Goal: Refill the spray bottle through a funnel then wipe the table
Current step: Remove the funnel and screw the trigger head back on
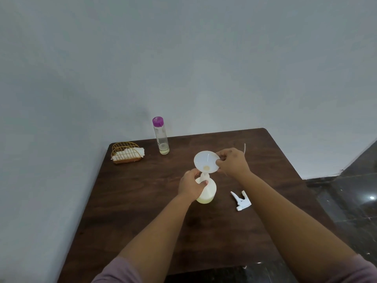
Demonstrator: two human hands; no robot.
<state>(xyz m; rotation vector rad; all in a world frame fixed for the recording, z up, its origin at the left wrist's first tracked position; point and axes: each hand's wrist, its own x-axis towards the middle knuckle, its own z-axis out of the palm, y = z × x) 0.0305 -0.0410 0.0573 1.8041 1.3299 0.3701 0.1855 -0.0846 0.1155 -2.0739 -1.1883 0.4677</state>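
Note:
A white spray bottle (208,193) stands upright near the middle of the dark wooden table (142,211), its top off and some pale liquid at the bottom. A white funnel (205,161) sits with its stem in the bottle's neck. My left hand (190,185) grips the bottle's shoulder. My right hand (232,162) pinches the funnel's right rim. The white trigger spray head (240,200) lies on the table to the right of the bottle. A clear bottle (161,136) with a purple cap stands at the back, holding a little liquid.
A gold wire holder (125,153) with white cloth or napkins in it sits at the table's back left corner. The wall runs close behind and to the left. Dark glossy floor lies to the right of the table.

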